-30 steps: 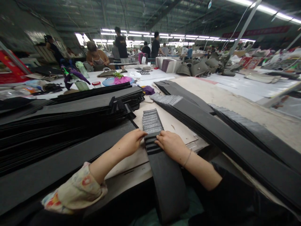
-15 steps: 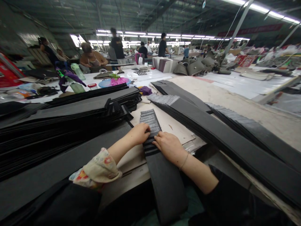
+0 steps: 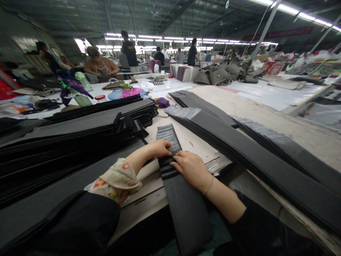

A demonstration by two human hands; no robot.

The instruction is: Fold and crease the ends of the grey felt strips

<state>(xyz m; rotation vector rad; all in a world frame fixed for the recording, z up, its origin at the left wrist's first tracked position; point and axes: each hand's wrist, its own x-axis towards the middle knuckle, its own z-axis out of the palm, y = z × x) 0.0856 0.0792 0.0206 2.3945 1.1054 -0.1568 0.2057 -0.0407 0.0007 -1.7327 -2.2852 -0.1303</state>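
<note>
A fanned stack of long dark grey strips [image 3: 181, 199] lies on the worktable and hangs over its near edge. Its far ends are stepped and show lighter grey bands. My left hand [image 3: 160, 148] rests on the stack's left side, fingers curled and pressing on the stepped ends. Close beside it, my right hand [image 3: 190, 166] lies on the strips with its fingertips pressing the same stepped edges. Neither hand lifts a strip.
A tall pile of black strips [image 3: 80, 131] fills the left. More fanned strip rows [image 3: 239, 145] run diagonally on the right. The beige tabletop [image 3: 266, 117] shows beyond. Bottles, a blue dish and pink cloth lie farther back, with several people at distant tables.
My left hand slid from the stack's left edge onto the stepped strip ends, and my right hand edged forward to meet it. The view drifted slightly left.
</note>
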